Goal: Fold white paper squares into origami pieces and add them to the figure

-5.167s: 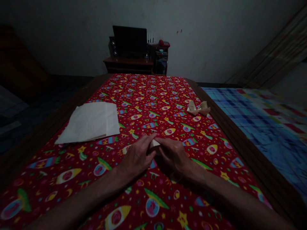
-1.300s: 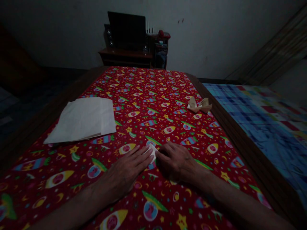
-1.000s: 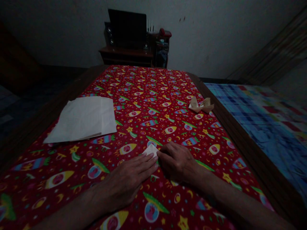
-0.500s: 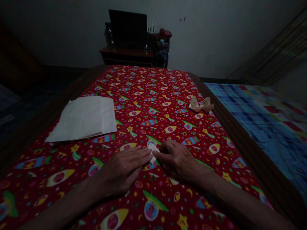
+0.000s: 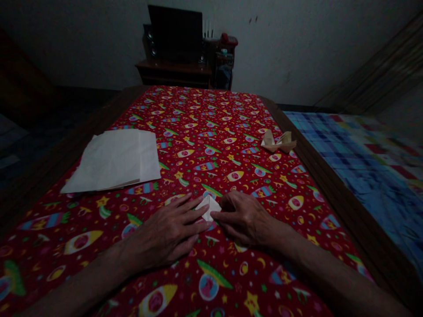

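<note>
A small folded white paper [image 5: 210, 207] lies on the red patterned cloth between my two hands. My left hand [image 5: 175, 226] rests flat, its fingers stretched and slightly apart, with fingertips over the paper's left side. From the right, my right hand [image 5: 246, 218] pinches the paper's right edge between thumb and curled fingers. Beyond my left hand lies a stack of white paper sheets [image 5: 115, 158]. Farther off on the right sits a folded brown paper shape [image 5: 279, 143] with upright points.
The red cloth [image 5: 211, 127] covers a table with a dark wooden edge [image 5: 317, 165]. Past its far end stand a monitor [image 5: 176, 33] with speakers on a wooden desk [image 5: 173, 70] and a red telephone [image 5: 228, 39]. A blue checked cover [image 5: 340, 163] lies to the right.
The fingers of my left hand have spread apart, and more of the folded paper shows between them. My right hand keeps its pinch in nearly the same place. The view has tilted slightly.
</note>
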Demonstrator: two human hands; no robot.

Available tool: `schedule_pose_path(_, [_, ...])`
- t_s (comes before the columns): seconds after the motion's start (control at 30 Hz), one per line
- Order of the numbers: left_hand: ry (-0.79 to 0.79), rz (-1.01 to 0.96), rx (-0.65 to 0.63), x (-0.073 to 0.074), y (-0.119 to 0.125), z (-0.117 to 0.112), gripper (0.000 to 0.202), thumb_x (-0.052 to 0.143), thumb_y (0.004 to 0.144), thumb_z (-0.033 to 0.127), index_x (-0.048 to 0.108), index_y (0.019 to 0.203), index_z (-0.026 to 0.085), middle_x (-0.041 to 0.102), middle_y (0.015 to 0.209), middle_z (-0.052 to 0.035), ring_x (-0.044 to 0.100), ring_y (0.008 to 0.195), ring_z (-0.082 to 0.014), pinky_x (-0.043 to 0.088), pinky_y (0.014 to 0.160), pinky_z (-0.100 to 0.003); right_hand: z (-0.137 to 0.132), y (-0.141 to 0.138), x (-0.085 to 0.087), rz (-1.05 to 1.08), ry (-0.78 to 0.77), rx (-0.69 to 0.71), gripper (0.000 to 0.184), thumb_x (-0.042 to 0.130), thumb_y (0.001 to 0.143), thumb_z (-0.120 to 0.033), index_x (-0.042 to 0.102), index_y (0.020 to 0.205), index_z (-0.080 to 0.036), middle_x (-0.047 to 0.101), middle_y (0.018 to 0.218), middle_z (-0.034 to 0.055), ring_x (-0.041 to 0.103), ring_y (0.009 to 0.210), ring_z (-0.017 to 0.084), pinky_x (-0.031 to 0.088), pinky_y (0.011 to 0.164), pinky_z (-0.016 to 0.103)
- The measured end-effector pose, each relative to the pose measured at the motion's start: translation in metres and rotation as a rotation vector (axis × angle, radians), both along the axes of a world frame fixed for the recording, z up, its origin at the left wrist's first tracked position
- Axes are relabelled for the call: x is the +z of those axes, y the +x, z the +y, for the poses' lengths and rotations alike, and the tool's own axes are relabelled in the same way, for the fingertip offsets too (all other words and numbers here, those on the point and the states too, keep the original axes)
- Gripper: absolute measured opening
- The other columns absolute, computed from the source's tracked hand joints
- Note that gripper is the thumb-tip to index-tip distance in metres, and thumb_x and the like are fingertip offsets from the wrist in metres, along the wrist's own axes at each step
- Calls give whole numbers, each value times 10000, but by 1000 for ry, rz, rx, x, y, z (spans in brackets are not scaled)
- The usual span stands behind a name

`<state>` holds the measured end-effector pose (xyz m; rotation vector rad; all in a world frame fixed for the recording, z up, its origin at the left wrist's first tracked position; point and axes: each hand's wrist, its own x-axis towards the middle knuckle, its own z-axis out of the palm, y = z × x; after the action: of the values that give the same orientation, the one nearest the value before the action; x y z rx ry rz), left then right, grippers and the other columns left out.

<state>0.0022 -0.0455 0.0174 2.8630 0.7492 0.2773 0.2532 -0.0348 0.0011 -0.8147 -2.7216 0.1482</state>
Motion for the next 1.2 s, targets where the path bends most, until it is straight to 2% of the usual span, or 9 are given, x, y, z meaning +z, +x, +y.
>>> schedule_pose_path(0.13, [53,-7,25,-6,1,2,400,445,886,166,495,1275,247,521,1342,-23,422,1283,-204,275,1104,-447,-1,-6,-5,19,68,-113,229,456,880,-231,637,1020,-214,542,833,60,427,724,161,293,598,293])
schedule_pose_path(0.3, [132,9,174,-14,6,-1,454,444,907,223,397,1358,240,425,1421,-27,374,1316,-224,256,1108,-463,-1,-17,-7,-22,134,-240,221,452,894,-217,628,1026,-202,519,756,53,399,678,158,269,572,285])
schedule_pose_path(0.43, [92,32,162,-12,6,-4,500,447,905,242,338,1393,229,380,1449,-43,344,1334,-224,288,1091,-453,-3,-17,-6,-26,145,-225,218,454,896,-202,606,1051,-184,517,773,56,387,677,158,273,572,284])
schedule_pose_path(0.57, [46,53,98,-7,1,-1,472,435,918,259,356,1382,257,416,1427,-23,339,1337,-218,304,1082,-449,-7,-15,-4,-1,95,-193,236,418,914,-252,600,1052,-190,511,793,53,383,666,155,273,571,288])
schedule_pose_path(0.77, [83,13,195,-12,6,2,468,458,913,293,373,1373,275,426,1420,4,331,1339,-243,248,1105,-487,-4,-24,-4,-106,92,-333,259,404,928,-299,592,1072,-194,519,813,62,404,687,169,293,589,300])
schedule_pose_path(0.87, [74,-19,226,-16,10,3,475,449,918,325,358,1382,270,422,1423,-2,331,1338,-243,255,1100,-490,-2,-27,-7,-119,93,-342,267,411,926,-295,571,1118,-200,520,809,60,414,694,177,303,595,301])
schedule_pose_path(0.97, [53,-135,238,-20,13,8,416,424,933,284,422,1344,223,504,1357,-40,393,1295,-223,311,1078,-452,-4,-26,-6,-75,18,-351,251,426,923,-295,559,1112,-198,519,825,58,426,701,175,328,607,292])
schedule_pose_path(1.07, [1,-328,323,-23,16,14,343,410,942,247,503,1262,166,602,1217,-77,507,1153,-187,422,984,-360,-8,-23,1,46,-126,-352,262,463,915,-323,521,1120,-170,527,897,66,460,774,173,377,669,284])
schedule_pose_path(1.2, [-49,-393,408,-23,23,20,295,450,922,266,556,1176,159,609,1109,-89,530,1034,-200,451,901,-354,-7,-19,5,173,-234,-332,287,540,877,-378,515,1071,-168,533,936,64,482,827,172,400,712,282])
